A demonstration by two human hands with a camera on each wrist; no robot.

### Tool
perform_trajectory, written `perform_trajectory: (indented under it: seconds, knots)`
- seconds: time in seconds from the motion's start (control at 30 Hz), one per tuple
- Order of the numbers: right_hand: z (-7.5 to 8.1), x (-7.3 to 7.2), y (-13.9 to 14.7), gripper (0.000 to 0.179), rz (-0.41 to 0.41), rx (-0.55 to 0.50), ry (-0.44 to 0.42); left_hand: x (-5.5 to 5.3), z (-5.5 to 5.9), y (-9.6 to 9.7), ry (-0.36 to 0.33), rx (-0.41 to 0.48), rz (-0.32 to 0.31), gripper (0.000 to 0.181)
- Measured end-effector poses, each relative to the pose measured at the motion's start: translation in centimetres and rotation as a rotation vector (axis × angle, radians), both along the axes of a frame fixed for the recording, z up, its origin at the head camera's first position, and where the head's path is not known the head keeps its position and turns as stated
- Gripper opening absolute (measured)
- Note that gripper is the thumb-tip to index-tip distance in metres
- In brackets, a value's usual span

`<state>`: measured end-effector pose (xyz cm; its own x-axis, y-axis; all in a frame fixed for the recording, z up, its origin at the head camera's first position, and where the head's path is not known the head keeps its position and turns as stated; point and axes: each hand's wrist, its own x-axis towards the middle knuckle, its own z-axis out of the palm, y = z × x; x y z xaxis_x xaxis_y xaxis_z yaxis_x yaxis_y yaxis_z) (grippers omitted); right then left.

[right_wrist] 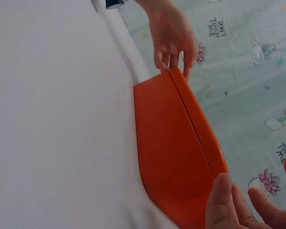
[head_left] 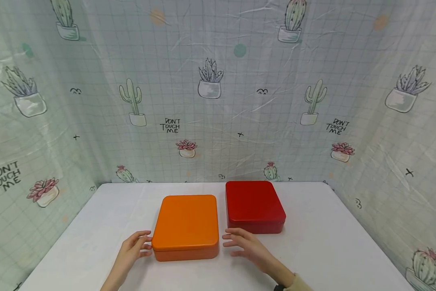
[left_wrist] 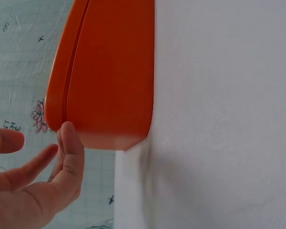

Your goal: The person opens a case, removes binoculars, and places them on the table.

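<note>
An orange lidded box (head_left: 186,222) lies on the white table, with a thin seam between lid and body. My left hand (head_left: 130,251) is at its left side, fingers spread and loosely bent, the tips at or very near the lid's edge; whether they touch I cannot tell. In the left wrist view the thumb of that hand (left_wrist: 47,183) stands near the box's corner. On the other side, my right hand (head_left: 250,249) points its spread fingers toward the box, a small gap apart in the head view. A red lidded box (head_left: 254,201) sits behind the right hand.
The white table (head_left: 312,242) carries both boxes, the red one farther back and to the right. A hanging cloth (head_left: 218,109) printed with potted cacti closes off the back and both sides. A dark band (head_left: 279,287) shows at the right wrist.
</note>
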<state>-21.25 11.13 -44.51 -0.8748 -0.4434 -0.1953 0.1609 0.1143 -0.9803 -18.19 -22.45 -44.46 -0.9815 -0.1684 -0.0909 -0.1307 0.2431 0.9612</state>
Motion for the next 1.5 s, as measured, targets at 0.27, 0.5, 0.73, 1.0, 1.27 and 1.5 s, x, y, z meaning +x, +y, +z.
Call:
perform_trajectory:
  seconds: [0.27, 0.5, 0.73, 1.0, 1.27, 1.5]
  knots:
    - [0.1, -0.1, -1.1, 0.059, 0.001, -0.034, -0.005, -0.2, 0.2, 0.1, -0.002, -0.032, 0.019, 0.034]
    - [0.2, -0.1, -1.6, 0.056, -0.03, -0.033, -0.018, -0.5, 0.2, 0.4, -0.004, -0.038, 0.03, 0.034]
    - [0.0, -0.5, -1.7, 0.054, -0.054, -0.039, -0.05, -0.6, 0.1, 0.3, -0.022, -0.031, 0.029, 0.035]
    - [-0.2, -0.6, -1.7, 0.053, -0.066, -0.055, -0.095, -0.6, -0.1, 0.1, -0.059, 0.028, 0.04, 0.034]
    - [0.0, -0.6, -1.8, 0.051, -0.065, -0.058, -0.122, -0.6, -0.1, -0.1, -0.081, 0.048, 0.012, 0.035]
    - [0.3, -1.0, -2.1, 0.045, -0.074, -0.035, -0.11, -0.7, -0.3, -0.1, -0.105, 0.051, 0.025, 0.033]
